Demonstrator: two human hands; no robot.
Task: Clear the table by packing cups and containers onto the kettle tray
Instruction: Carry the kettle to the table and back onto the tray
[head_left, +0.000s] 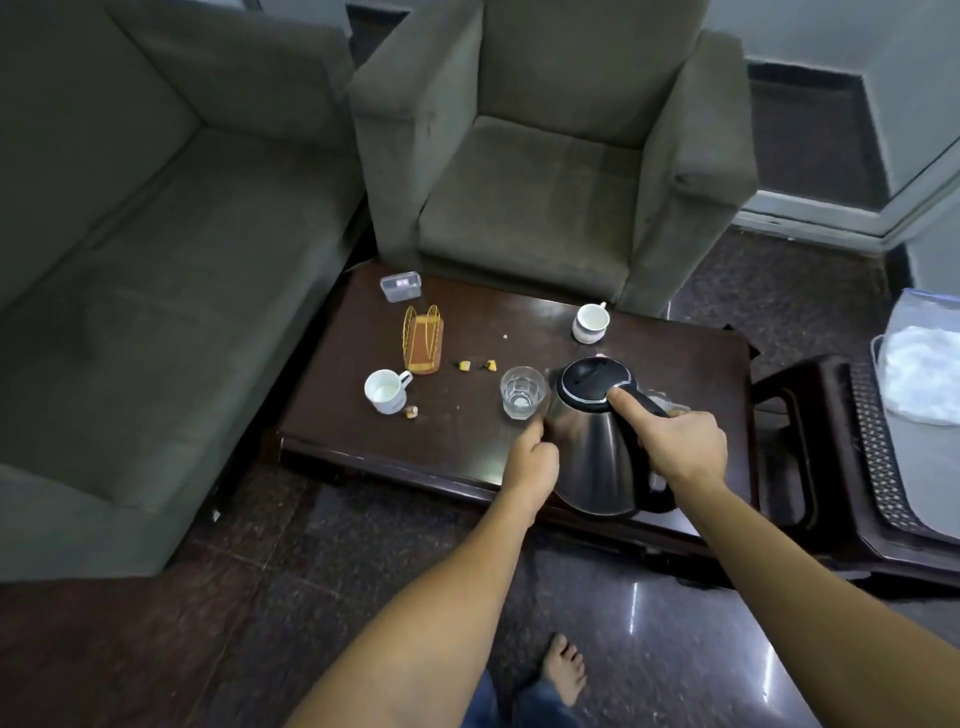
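While my right hand holds the kettle by its black handle, thumb pressed near the lid, the kettle sits low in the centre-right of the frame at the near edge of the desk; I cannot tell whether it rests on the desk or hangs just above it. My left hand is curled against the kettle's steel side, touching it, its grip narrow, though I cannot tell whether it really clasps anything. I judge the clearing barely begun: I see no tray for certain, and every cup remains scattered. Just left of the kettle stands a clear glass, seemingly empty but for a pale glint at the bottom. Further left, a white mug stands upright and looks empty. Toward the upper right of the desk, a second white cup also shows a bare inside. At the far upper left of the desk lies a small lidded clear container; its contents are too small to make out. Between them stands a yellow wire holder, with a few crumbs beside it. All of these are left to gather.
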